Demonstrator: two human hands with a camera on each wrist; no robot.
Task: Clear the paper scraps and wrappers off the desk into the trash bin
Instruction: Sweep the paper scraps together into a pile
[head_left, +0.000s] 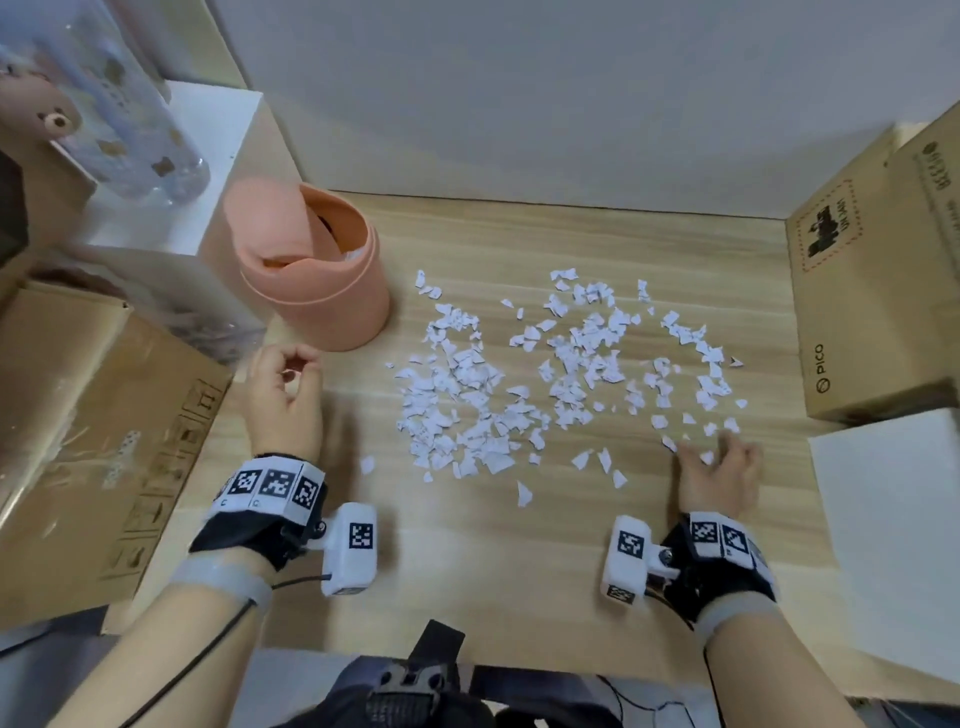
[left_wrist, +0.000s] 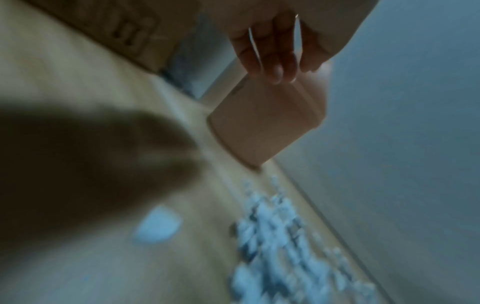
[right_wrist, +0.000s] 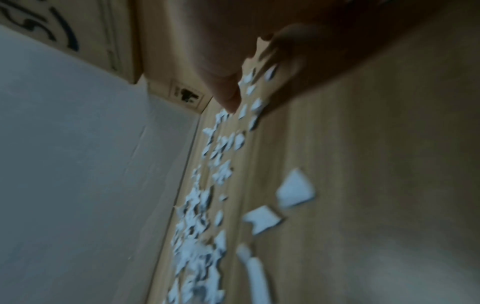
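Your left hand (head_left: 283, 400) hung loosely curled and held nothing, just beside the pink trash bin (head_left: 311, 265) near the desk's (head_left: 467, 561) far left corner; your right hand (head_left: 719, 475) lay spread, fingers touching the nearest paper scraps (head_left: 519, 374) (scattered across the desk's middle).

Black wrist straps (head_left: 260, 525) w/ b&w marker tags, white cam blocks (head_left: 350, 548), grey cuffs, thin black cables.
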